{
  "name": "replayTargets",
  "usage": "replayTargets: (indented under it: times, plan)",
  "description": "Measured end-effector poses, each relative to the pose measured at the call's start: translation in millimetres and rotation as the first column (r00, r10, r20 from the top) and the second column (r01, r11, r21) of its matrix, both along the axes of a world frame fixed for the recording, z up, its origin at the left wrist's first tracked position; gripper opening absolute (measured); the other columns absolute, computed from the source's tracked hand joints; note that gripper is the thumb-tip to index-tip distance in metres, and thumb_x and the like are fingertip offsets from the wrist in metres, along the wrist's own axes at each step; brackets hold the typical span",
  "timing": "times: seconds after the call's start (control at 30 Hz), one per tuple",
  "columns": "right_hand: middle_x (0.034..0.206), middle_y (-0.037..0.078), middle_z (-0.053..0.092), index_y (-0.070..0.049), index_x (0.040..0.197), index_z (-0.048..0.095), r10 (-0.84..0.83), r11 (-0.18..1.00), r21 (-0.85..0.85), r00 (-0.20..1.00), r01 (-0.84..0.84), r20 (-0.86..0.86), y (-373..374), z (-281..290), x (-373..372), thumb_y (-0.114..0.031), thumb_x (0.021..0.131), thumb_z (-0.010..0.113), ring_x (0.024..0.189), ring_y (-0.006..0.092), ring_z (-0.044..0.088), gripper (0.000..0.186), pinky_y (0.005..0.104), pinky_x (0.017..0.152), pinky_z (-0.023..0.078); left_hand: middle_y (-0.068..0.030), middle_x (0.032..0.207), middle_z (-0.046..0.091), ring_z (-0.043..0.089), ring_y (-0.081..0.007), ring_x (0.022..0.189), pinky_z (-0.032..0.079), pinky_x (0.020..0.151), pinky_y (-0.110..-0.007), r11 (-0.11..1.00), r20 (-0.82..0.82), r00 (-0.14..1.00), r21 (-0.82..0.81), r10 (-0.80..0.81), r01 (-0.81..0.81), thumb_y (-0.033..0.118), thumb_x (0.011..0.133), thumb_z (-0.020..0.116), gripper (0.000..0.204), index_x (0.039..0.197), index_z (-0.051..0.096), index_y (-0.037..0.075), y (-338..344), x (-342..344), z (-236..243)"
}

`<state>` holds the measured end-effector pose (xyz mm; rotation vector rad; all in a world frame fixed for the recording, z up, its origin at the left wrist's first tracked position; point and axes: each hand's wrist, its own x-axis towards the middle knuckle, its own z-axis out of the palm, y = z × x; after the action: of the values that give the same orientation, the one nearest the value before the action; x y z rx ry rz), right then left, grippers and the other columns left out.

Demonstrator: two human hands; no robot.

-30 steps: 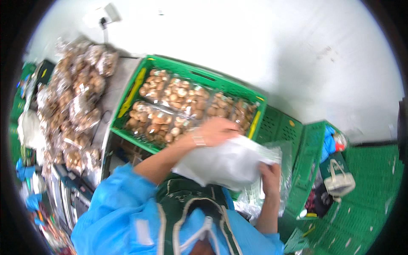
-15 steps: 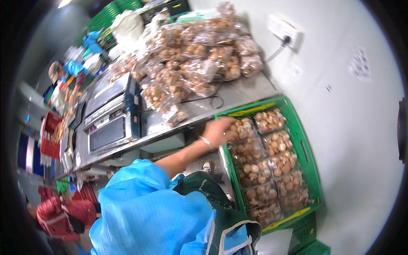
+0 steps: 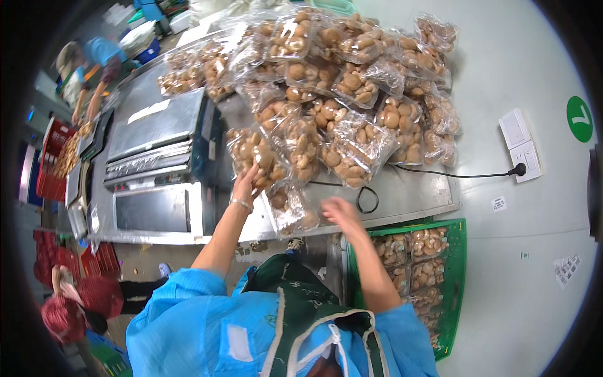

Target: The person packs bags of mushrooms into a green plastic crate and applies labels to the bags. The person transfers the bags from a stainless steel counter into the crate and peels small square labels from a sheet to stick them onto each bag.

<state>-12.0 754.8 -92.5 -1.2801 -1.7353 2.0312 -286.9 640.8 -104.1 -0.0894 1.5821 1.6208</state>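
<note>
My left hand (image 3: 245, 186), with a band at its wrist, touches the lower edge of a clear bag of brown mushrooms (image 3: 254, 152) on the metal table. Its fingers are stretched out against the plastic. My right hand (image 3: 342, 213) is a little blurred over the table's front edge, fingers extended and nothing in them. Between the two hands lies another mushroom bag (image 3: 290, 208), partly over the edge. Under my right forearm stands a green crate (image 3: 460, 276) holding packs of mushrooms (image 3: 429, 243) in rows; my arm and sleeve hide part of it.
Many more mushroom bags (image 3: 352, 81) are heaped across the back of the table (image 3: 414, 195). Weighing scales (image 3: 151, 135) stand at the left. A black cable (image 3: 452, 174) runs from the wall socket (image 3: 524, 157) onto the table. Other people (image 3: 100, 53) are at the far left.
My left hand has left the crate and moved up and left to the bags on the table. My right hand has come into view. The view has swung left.
</note>
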Motion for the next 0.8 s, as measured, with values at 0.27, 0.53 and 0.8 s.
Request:
replayTargets:
  times: [0.27,0.53,0.8]
  plan:
    - [0.107,0.016,0.059,0.003,0.118,0.052,0.125,0.985,-0.123,0.991,-0.118,0.053,-30.1,10.0,-54.7,-0.028,0.067,0.077,0.100,0.0230,0.057,0.064,0.0341,0.085,0.045,-0.0082,0.115,0.061,0.059,-0.0181,0.101,0.048,0.087,-0.031,0.909,0.169,0.966,0.401,-0.197,0.115,0.038,0.094,0.055,0.046,0.122,0.054,0.001,-48.6,-44.1,-35.0]
    - [0.130,0.012,0.048,0.001,0.134,0.040,-0.530,0.814,-0.341,0.842,0.470,-0.106,-60.2,63.4,155.2,-0.019,0.064,0.074,0.121,0.0243,0.046,0.081,0.0345,0.103,0.037,-0.0118,0.119,0.057,0.060,-0.0214,0.103,0.049,0.088,-0.032,0.676,-0.149,0.686,0.117,-0.713,0.728,0.022,0.076,0.067,0.067,0.132,0.041,-0.003,-31.4,7.8,88.0]
    - [0.121,0.022,0.053,0.002,0.123,0.049,-0.965,0.249,0.784,0.078,0.568,0.251,-109.8,57.0,318.5,-0.027,0.074,0.071,0.115,0.0365,0.049,0.060,0.0442,0.100,0.036,-0.0140,0.118,0.058,0.062,-0.0221,0.101,0.053,0.084,-0.034,0.048,-0.223,0.083,0.158,-0.971,0.986,0.025,0.074,0.080,0.086,0.140,0.030,0.001,157.8,296.8,66.7]
